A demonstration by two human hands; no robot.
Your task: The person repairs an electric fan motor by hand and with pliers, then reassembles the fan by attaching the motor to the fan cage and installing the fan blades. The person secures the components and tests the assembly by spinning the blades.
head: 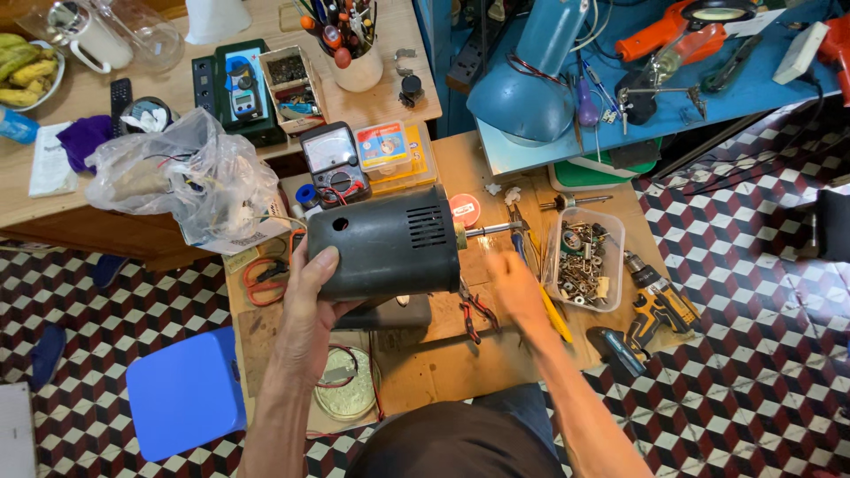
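I'm looking down on a low wooden workbench (443,363), and it's crowded: a clear tub of metal parts (583,258), a yellow cordless drill (657,305), red-handled pliers (475,316), orange scissors (264,279). An analog multimeter (333,161) sits at the back beside a yellow parts box (392,154).

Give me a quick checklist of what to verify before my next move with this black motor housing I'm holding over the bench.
1. Left hand grips the black cylindrical motor housing: ok.
2. Metal shaft free of obstruction: ok.
3. Right hand holding a tool: cannot tell, blurred.
4. Red-handled pliers within reach: ok.
5. Clear plastic box of metal parts upright on the wooden bench: ok.
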